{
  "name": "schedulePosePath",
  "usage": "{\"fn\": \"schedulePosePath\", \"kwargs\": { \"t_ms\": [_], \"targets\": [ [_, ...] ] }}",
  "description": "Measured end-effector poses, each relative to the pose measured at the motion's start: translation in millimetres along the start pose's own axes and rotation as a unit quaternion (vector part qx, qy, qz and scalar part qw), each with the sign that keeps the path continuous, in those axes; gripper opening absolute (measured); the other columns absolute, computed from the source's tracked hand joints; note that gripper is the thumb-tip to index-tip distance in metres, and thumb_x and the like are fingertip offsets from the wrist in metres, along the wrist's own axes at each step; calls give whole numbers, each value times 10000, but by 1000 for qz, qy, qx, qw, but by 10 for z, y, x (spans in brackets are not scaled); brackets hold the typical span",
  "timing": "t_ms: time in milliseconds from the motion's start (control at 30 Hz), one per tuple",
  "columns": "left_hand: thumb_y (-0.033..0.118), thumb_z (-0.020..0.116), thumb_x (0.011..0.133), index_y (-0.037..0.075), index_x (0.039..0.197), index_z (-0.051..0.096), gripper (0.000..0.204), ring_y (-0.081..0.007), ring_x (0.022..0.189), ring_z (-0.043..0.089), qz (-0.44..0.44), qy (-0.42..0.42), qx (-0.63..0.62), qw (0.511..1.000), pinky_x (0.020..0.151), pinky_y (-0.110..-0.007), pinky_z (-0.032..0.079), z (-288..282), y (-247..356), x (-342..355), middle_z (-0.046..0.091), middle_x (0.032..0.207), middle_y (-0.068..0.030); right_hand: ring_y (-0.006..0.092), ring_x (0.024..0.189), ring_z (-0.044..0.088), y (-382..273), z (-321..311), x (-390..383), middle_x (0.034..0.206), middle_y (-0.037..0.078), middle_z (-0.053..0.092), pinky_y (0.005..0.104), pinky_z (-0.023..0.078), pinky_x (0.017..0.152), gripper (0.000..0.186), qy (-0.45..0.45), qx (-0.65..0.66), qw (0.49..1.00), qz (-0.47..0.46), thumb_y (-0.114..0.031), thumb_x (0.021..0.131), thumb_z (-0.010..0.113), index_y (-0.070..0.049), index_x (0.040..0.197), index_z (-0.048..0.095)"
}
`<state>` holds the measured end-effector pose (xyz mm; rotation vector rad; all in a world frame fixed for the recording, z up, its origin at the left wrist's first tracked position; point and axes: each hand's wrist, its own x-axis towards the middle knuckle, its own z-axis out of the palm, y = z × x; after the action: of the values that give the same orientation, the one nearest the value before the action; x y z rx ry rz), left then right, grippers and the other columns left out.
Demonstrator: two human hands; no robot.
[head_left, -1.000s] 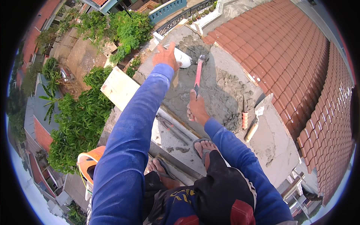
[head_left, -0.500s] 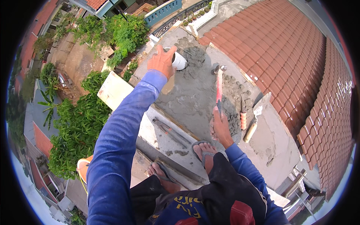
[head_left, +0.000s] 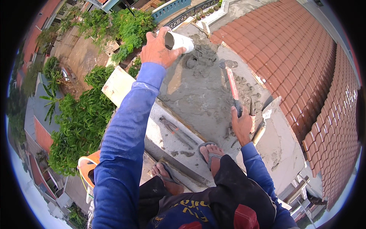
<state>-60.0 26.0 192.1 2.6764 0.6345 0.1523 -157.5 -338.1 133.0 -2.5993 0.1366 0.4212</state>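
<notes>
My left hand point(head_left: 159, 50) is closed round a short white plastic pipe point(head_left: 183, 42), tilted so its open end shows. Below the pipe, a round hollow marks the wet grey mortar point(head_left: 196, 86). My right hand point(head_left: 242, 124) grips the dark end of a hammer point(head_left: 231, 83) with a red handle; its head rests on or just above the mortar. Right beside that hand lie a narrow tool with an orange handle point(head_left: 252, 123), partly hidden by my fingers, and a trowel point(head_left: 264, 121) with a wooden handle.
Brown roof tiles point(head_left: 278, 49) slope along the right. Rusty pincers point(head_left: 174, 129) lie on the concrete ledge point(head_left: 160, 137) near my sandalled feet. A wooden board point(head_left: 117, 86) juts out at the left, over a drop with trees. An orange container point(head_left: 88, 166) stands at lower left.
My left hand has lifted and tipped the pipe out of the mortar, leaving the hollow. My right hand, with the hammer, has shifted right towards the orange-handled tool, and the hammer lies lower.
</notes>
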Motion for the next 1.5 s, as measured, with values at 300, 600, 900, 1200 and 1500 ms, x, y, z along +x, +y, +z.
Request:
{"fn": "schedulePosePath", "kwargs": {
  "t_ms": [300,600,900,1200,1500],
  "targets": [
    [452,928,730,91,1312,575,771,-335,1015,673,116,-6,-78,990,855,-469,558,-1266,-842,-873,624,1108,-167,464,973,706,827,65,-488,1047,289,724,504,528,879,525,55,-100,993,-2,-402,993,633,-1,1329,600],
    [342,936,646,179,1258,593,721,-367,864,683,13,-134,61,989,716,-480,573,-1577,-1209,-1989,549,1045,-139,458,1081,655,1123,225,-561,1158,293,675,505,504,931,465,34,-76,995,-55,-314,979,659,31,1279,571],
    [322,904,702,222,1429,521,829,-389,925,661,88,-150,85,981,745,-495,576,-1191,-1188,-2486,502,1153,-163,418,1018,668,937,114,-683,1239,274,647,482,526,904,512,-1,-100,994,-47,-238,923,704,16,1331,527],
    [242,897,718,144,1471,486,864,-433,1075,637,40,-137,-46,989,882,-487,577,-920,-1310,-2583,507,1307,-216,368,834,704,878,47,-627,996,236,701,494,542,758,560,-27,-107,992,-64,-288,907,721,7,1335,513],
    [218,945,654,162,1569,384,1075,-465,1326,510,88,-144,-92,981,1068,-501,492,-1200,-1186,-2437,427,1462,-265,378,769,725,1027,189,-664,848,211,702,491,549,731,560,-58,-47,997,-12,-337,925,706,7,1317,503]
  ]
}}
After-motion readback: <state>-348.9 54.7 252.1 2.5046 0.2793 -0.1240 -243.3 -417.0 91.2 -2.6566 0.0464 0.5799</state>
